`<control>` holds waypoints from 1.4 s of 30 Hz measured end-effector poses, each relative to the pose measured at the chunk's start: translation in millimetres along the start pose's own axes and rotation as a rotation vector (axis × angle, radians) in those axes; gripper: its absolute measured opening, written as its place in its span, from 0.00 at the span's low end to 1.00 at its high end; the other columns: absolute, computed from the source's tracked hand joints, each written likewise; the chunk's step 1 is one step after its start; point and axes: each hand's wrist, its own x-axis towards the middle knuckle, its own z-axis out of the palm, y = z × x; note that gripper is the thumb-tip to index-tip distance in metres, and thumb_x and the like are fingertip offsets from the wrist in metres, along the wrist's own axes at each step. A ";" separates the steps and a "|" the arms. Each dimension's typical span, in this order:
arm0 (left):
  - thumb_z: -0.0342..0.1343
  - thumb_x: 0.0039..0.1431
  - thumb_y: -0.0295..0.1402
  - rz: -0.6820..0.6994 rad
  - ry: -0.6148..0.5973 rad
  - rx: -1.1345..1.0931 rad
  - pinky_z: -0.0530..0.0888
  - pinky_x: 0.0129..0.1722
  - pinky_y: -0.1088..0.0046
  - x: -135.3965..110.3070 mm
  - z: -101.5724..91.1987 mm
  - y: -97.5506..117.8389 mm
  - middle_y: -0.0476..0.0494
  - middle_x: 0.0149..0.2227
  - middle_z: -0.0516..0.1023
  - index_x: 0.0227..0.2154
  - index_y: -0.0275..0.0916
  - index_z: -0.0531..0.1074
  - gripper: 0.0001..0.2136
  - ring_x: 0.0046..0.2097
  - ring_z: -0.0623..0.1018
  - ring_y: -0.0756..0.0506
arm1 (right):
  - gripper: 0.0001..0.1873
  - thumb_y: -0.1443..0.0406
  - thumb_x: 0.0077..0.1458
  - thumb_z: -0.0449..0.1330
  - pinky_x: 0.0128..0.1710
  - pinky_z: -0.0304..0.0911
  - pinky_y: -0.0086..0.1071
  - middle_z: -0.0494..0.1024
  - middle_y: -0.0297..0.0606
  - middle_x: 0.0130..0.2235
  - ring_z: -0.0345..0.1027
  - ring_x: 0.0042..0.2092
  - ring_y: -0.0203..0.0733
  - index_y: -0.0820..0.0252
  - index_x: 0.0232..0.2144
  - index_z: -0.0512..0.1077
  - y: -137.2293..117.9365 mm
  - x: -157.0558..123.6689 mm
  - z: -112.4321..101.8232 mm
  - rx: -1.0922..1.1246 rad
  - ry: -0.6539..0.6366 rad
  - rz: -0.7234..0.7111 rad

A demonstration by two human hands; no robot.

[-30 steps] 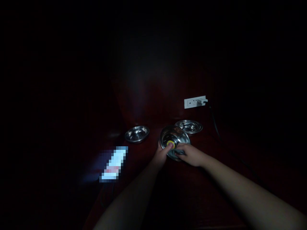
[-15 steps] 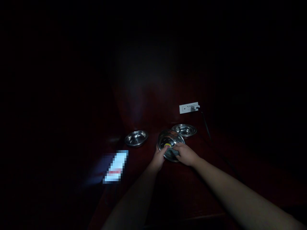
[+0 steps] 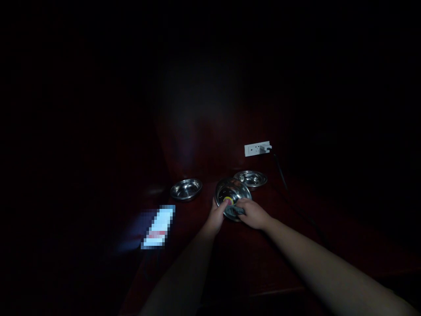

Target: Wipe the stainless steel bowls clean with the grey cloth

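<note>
In a very dark room I hold a small steel bowl tilted toward me over a dark red table. My left hand grips its left rim, thumb near a yellow sticker inside the bowl. My right hand is closed on a grey cloth pressed against the bowl's lower rim. Two more steel bowls rest on the table: one to the left, one behind on the right.
A lit phone screen lies on the table to the left. A white wall socket with a plug and a dark cable sits behind the bowls. Everything else is in darkness.
The view has shifted slightly; the bowl and both hands sit a little further left and up. My hands keep their grip, with the cloth moving a little on the bowl.
</note>
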 end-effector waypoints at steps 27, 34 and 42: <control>0.60 0.49 0.41 0.049 0.044 0.065 0.67 0.53 0.61 12.5 -6.1 -10.2 0.38 0.49 0.73 0.51 0.41 0.63 0.26 0.49 0.74 0.42 | 0.15 0.59 0.55 0.54 0.35 0.63 0.32 0.78 0.40 0.31 0.69 0.32 0.40 0.65 0.33 0.74 -3.4 -3.0 -2.6 0.479 -0.110 0.152; 0.61 0.47 0.40 0.033 0.050 0.053 0.67 0.53 0.63 15.9 -5.6 -11.6 0.40 0.47 0.75 0.50 0.41 0.65 0.26 0.49 0.75 0.43 | 0.17 0.57 0.54 0.55 0.39 0.65 0.33 0.79 0.42 0.36 0.72 0.37 0.42 0.65 0.37 0.74 8.6 -1.0 -3.6 0.522 -0.095 0.174; 0.59 0.49 0.41 0.036 0.039 0.060 0.68 0.53 0.60 15.5 -5.9 -12.9 0.40 0.48 0.75 0.51 0.41 0.64 0.26 0.48 0.75 0.42 | 0.17 0.56 0.54 0.54 0.35 0.65 0.31 0.79 0.41 0.32 0.72 0.32 0.40 0.65 0.33 0.75 7.3 0.4 -9.1 0.445 -0.123 0.175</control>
